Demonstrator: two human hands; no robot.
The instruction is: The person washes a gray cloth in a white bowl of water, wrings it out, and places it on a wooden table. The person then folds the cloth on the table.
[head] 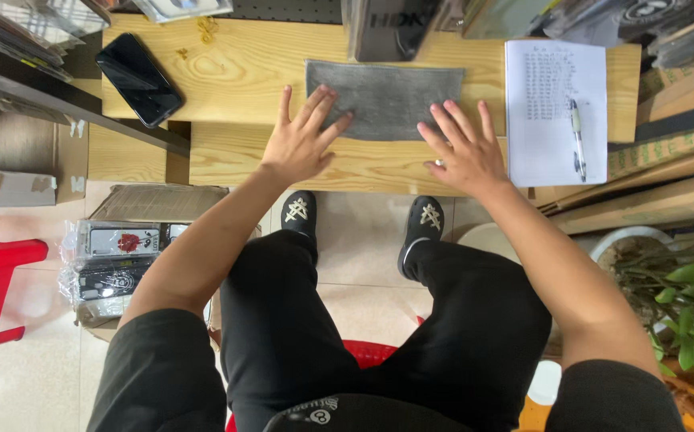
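Note:
A grey rectangular cloth [384,94] lies flat on the wooden tabletop [239,68]. My left hand [301,140] rests with fingers spread, fingertips on the cloth's lower left corner. My right hand [464,148] is spread too, with its fingertips at the cloth's lower right edge and a ring on one finger. Neither hand holds anything. I sit on a red stool with my legs in black trousers under the table.
A black phone [139,78] lies at the table's left. A white sheet of paper [556,108] with a pen [577,138] on it sits at the right. A dark box [387,28] stands behind the cloth. Cardboard boxes, packaged items [111,260] and a potted plant [691,296] surround the floor.

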